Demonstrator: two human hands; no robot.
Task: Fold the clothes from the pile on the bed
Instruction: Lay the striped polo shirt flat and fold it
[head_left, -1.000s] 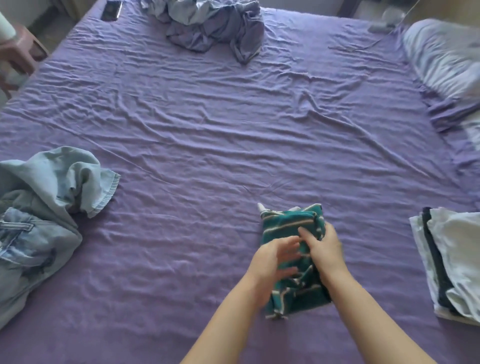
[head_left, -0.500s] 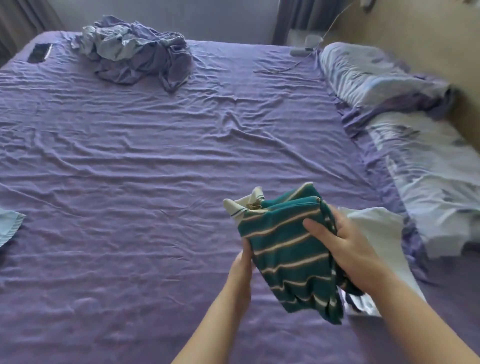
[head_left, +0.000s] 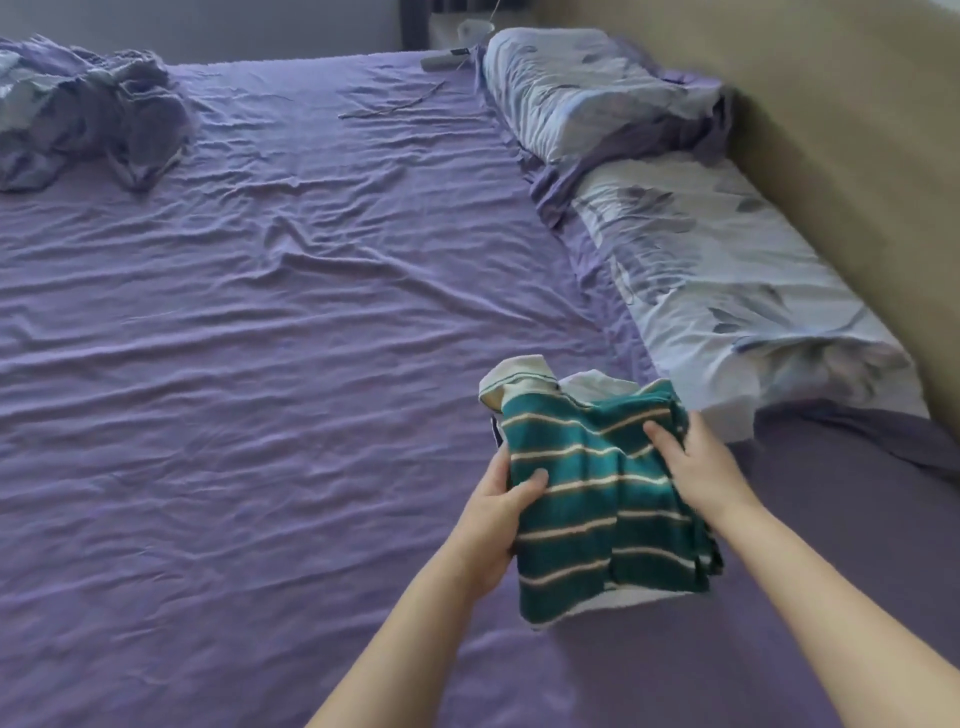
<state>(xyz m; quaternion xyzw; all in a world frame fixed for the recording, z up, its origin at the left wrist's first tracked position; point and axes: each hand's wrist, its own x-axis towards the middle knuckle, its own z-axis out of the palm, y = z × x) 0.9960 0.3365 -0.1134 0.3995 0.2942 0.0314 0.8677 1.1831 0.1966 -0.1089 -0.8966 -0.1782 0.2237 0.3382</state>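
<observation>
Folding is partly done, judging by the head view: the striped shirt (head_left: 597, 493) is already a compact bundle, while a crumpled pile (head_left: 88, 109) waits far beyond. Left hand (head_left: 493, 512) grips its left edge; right hand (head_left: 701, 467) clasps its right, fingers curled over.

Folded striped shirt (head_left: 587, 499) in both hands

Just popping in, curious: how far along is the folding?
Done: the green striped shirt looks folded into a compact bundle. In hand: the left hand and the right hand grip its sides, over white fabric showing beneath. Left: a crumpled pile at the bed's far corner.
</observation>
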